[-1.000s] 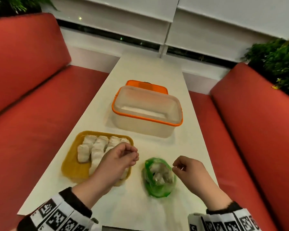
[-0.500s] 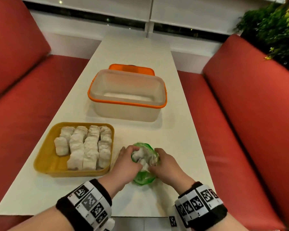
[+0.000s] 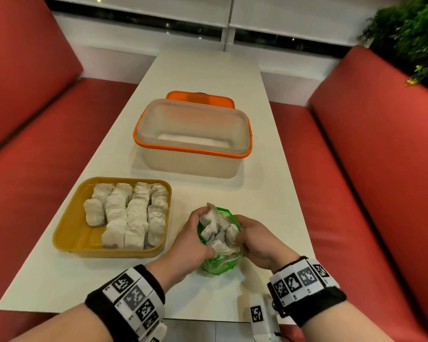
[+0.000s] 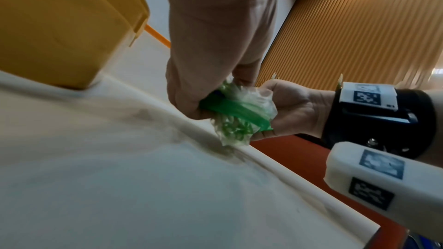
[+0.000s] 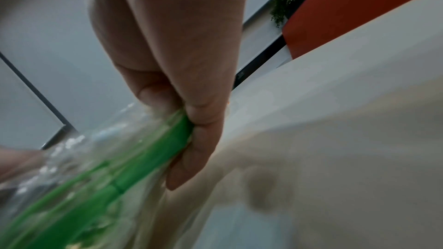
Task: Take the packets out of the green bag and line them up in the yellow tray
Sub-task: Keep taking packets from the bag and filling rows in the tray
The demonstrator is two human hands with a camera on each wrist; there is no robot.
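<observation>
The green bag (image 3: 220, 265) stands on the white table (image 3: 269, 206) near its front edge, its mouth open and several white packets (image 3: 216, 233) bunched inside. My left hand (image 3: 200, 225) grips the bag's left rim, fingertips at the mouth beside a packet that sticks up; whether it pinches that packet I cannot tell. My right hand (image 3: 240, 233) grips the right rim. The left wrist view shows both hands curled on the bag (image 4: 235, 109). In the right wrist view, fingers (image 5: 199, 120) pinch the green strip (image 5: 134, 158). Left of the bag, the yellow tray (image 3: 67, 233) holds several packets (image 3: 129, 213) in rows.
A clear box with an orange rim (image 3: 193, 149) stands behind the tray and bag, its orange lid (image 3: 200, 97) beyond it. Red benches (image 3: 35, 169) flank the narrow table on both sides. A plant (image 3: 410, 33) is at the far right.
A second ago my left hand was over the tray and my right hand beside the bag. Both have since closed on the bag and spread its mouth; a packet now sticks up higher.
</observation>
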